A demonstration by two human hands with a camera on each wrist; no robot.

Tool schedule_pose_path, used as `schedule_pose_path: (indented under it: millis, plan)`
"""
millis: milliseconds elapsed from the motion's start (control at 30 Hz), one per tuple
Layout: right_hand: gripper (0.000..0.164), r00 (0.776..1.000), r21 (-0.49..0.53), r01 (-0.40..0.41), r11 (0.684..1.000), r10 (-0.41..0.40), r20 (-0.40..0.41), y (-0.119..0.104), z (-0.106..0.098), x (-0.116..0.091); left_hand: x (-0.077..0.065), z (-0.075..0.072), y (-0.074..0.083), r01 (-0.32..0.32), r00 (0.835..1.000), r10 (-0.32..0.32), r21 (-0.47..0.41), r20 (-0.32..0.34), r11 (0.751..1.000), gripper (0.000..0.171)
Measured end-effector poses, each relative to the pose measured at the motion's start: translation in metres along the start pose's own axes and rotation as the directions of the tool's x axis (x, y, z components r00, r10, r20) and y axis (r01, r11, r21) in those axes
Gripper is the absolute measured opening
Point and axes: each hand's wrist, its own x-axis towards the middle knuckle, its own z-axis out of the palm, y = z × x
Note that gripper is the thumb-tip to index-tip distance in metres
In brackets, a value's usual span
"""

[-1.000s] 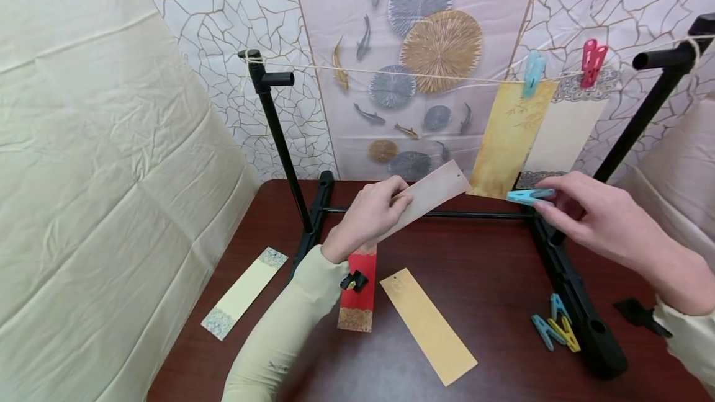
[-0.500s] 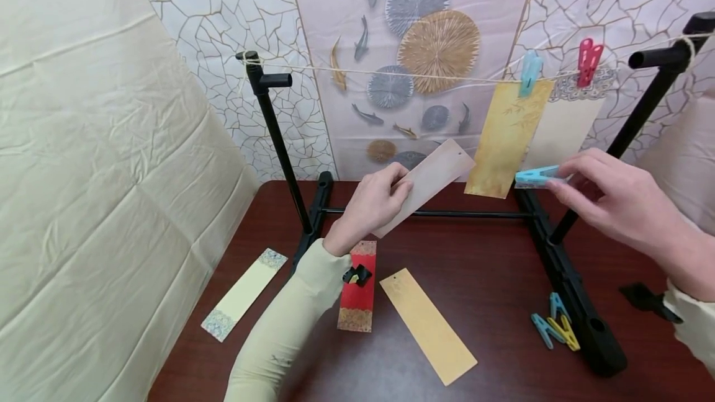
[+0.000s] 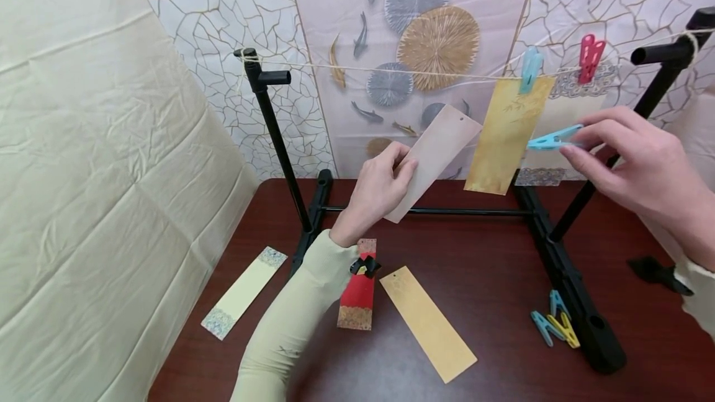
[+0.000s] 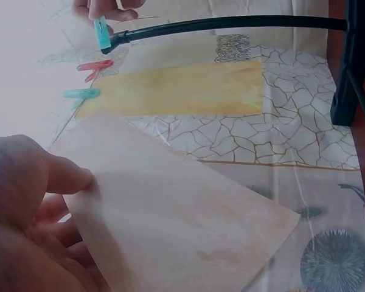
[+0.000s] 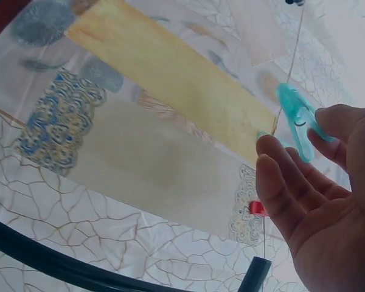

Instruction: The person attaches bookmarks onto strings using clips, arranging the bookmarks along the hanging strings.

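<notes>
My left hand (image 3: 377,188) pinches a pale pinkish bookmark (image 3: 438,157), tilted, with a small hole at its raised end. Between thumb and fingers, my right hand (image 3: 642,169) holds a light blue clothespin (image 3: 550,139), apart from the string and in front of the hanging bookmarks. On the string (image 3: 357,69) hangs a yellow bookmark (image 3: 503,147) under another blue clothespin (image 3: 530,70). To its right a white bookmark (image 5: 152,158) with patterned ends hangs from a red clothespin (image 3: 590,59); the right hand partly covers it in the head view.
A cream bookmark (image 3: 242,293), a red one (image 3: 357,296) and a tan one (image 3: 430,327) lie on the dark table (image 3: 313,358). Several loose clothespins (image 3: 563,329) lie beside the rack's right foot (image 3: 581,303). Black posts (image 3: 282,141) carry the string.
Both hands have risen toward the string, the left with the pinkish bookmark, which has turned steeper. The right hand has also moved rightward with its blue clothespin.
</notes>
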Motion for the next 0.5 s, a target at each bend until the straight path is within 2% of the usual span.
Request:
schedule_pose_path:
  millis: [133,233,400,500]
  plan:
    - [0.02,0.999,-0.012,-0.036,0.999,0.036,-0.006,0.0,-0.004,0.008,0.005,0.003,0.003,0.02,1.0,-0.02,-0.02,-0.012,1.0,0.012]
    - [0.02,0.998,0.02,-0.047,0.999,0.048,-0.042,-0.001,-0.005,0.014,0.008,0.006,0.004,0.041,0.999,-0.042,-0.04,-0.025,0.998,0.013]
    - [0.013,0.997,0.067,-0.025,0.997,0.029,-0.066,-0.003,-0.005,0.024,0.012,0.009,0.005,0.064,0.997,-0.068,-0.071,-0.047,0.995,0.013]
    - [0.019,0.997,0.056,-0.002,0.998,0.006,-0.071,-0.003,-0.006,0.032,0.014,0.011,0.006,0.076,0.995,-0.082,-0.093,-0.059,0.993,0.013]
